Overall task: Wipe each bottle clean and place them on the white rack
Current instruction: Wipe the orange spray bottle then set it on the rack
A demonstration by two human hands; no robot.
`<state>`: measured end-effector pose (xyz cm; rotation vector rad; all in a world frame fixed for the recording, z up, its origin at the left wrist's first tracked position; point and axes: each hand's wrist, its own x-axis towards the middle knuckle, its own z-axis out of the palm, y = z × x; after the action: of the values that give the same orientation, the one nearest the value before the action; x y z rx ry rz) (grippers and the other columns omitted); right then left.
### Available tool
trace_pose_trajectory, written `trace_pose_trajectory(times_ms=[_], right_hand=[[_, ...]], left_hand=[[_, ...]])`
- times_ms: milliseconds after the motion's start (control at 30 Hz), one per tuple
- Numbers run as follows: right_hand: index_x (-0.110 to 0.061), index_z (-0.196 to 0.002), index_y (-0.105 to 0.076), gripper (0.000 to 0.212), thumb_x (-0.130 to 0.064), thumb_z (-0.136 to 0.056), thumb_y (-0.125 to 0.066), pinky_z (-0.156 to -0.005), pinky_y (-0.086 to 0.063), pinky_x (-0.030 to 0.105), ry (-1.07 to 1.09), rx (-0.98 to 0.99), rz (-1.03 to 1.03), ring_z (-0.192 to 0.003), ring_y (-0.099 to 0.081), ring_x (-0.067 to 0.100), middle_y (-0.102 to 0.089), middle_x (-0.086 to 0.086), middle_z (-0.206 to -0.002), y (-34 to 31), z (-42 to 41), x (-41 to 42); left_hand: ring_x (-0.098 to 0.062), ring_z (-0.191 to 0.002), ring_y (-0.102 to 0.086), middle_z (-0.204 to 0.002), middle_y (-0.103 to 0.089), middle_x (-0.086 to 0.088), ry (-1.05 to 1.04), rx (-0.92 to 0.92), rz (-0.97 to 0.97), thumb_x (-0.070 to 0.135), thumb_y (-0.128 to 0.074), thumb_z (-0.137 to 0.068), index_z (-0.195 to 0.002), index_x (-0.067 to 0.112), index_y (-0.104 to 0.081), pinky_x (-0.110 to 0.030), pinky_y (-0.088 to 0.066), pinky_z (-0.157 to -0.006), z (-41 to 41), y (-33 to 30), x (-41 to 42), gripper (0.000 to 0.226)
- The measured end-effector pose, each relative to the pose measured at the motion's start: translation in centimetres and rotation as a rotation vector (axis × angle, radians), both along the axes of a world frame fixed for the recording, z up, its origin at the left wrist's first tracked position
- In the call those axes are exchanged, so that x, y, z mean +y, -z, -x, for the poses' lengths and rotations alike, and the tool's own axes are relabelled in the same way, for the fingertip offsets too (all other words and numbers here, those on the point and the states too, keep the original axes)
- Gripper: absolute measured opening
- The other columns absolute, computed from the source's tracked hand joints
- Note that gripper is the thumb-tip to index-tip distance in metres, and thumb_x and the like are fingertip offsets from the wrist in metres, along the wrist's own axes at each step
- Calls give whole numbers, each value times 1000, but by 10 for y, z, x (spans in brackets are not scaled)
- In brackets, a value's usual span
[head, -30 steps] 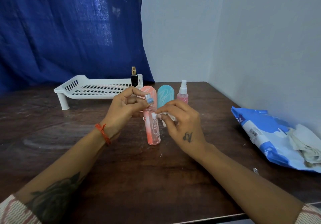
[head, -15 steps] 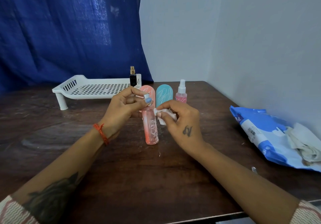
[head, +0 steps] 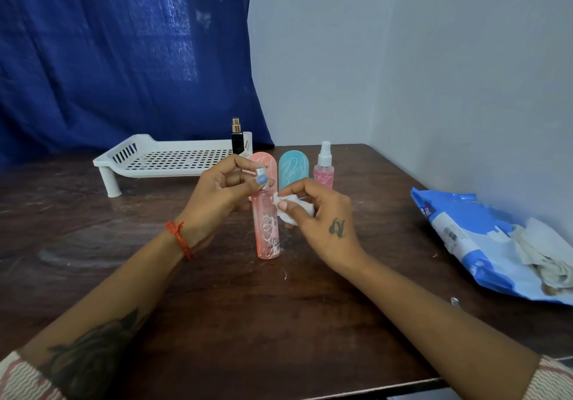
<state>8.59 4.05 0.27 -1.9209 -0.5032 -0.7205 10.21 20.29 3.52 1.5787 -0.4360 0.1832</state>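
A tall pink spray bottle (head: 267, 229) stands upright on the dark wooden table (head: 279, 322). My left hand (head: 217, 195) pinches its silver top. My right hand (head: 319, 216) holds a crumpled white wipe (head: 291, 210) against the bottle's upper right side. Behind them stand a pink rounded bottle (head: 266, 164), a teal rounded bottle (head: 293, 168) and a small pink spray bottle (head: 324, 171). A black perfume bottle (head: 237, 137) stands on the right end of the white rack (head: 161, 159).
A blue and white wipes pack (head: 471, 238) with used wipes (head: 545, 250) on it lies at the right by the wall. A blue curtain hangs behind the rack. The table's front edge runs near my forearms.
The right hand has slid the wipe a little up the pink bottle's side toward its shoulder. The left hand keeps its hold on the top.
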Motion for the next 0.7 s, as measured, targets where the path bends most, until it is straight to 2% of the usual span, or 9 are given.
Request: trace_pose_trajectory(times_ms=[100,233,367,433,500,600,700], right_hand=[[-17,-88,-70,7,-13,-82,-69,-66,-46,8,-48,-1,-11,-82,-62,2,-65,-13,-84,-1,3,-1],[-20,-84,-67,8,-12,-82,-69,-66,-40,2,-50,83,51,-79,-57,-11,-58,-23,-80,2,2,-3],[-16,-95,-67,9,-16,-86,-65,-69,-45,5,-11,68,22,-82,-59,-1,-60,-15,-86,2,-1,1],[-15,-98,-66,12,-19,-86,-64,-71,-50,10,3,33,-22,-85,-61,5,-64,-8,-91,-1,1,3],[-14,-96,-66,12,-18,-85,-66,-70,-51,13,-18,1,-39,-85,-63,7,-65,-8,-91,-3,3,2],[-16,-90,-67,8,-16,-83,-68,-69,-49,10,-70,48,-11,-83,-62,5,-65,-11,-87,0,5,0],[-16,-91,-67,7,-16,-83,-67,-70,-43,4,-27,104,51,-82,-60,3,-63,-11,-88,3,1,-1]], left_hand=[[-15,-81,-70,-92,-71,-11,14,6,11,5,-60,-84,-92,15,-58,-28,-58,-66,1,0,0,13],[-15,-82,-71,-90,-72,-9,33,14,27,5,-59,-84,-92,15,-58,-28,-58,-66,1,0,0,13],[-15,-82,-70,-88,-73,-6,66,21,24,7,-59,-83,-94,14,-57,-29,-58,-67,0,0,0,14],[-17,-84,-69,-94,-72,-11,77,16,15,14,-61,-78,-96,14,-57,-32,-59,-70,1,1,0,19],[-19,-84,-68,-98,-70,-15,89,18,14,19,-61,-74,-96,15,-57,-33,-58,-71,1,1,0,23],[-18,-86,-69,-97,-71,-12,95,36,25,20,-60,-74,-94,18,-57,-30,-58,-69,0,1,1,20],[-15,-86,-70,-92,-74,-5,101,41,25,14,-57,-82,-95,19,-57,-28,-58,-68,-2,1,1,13]])
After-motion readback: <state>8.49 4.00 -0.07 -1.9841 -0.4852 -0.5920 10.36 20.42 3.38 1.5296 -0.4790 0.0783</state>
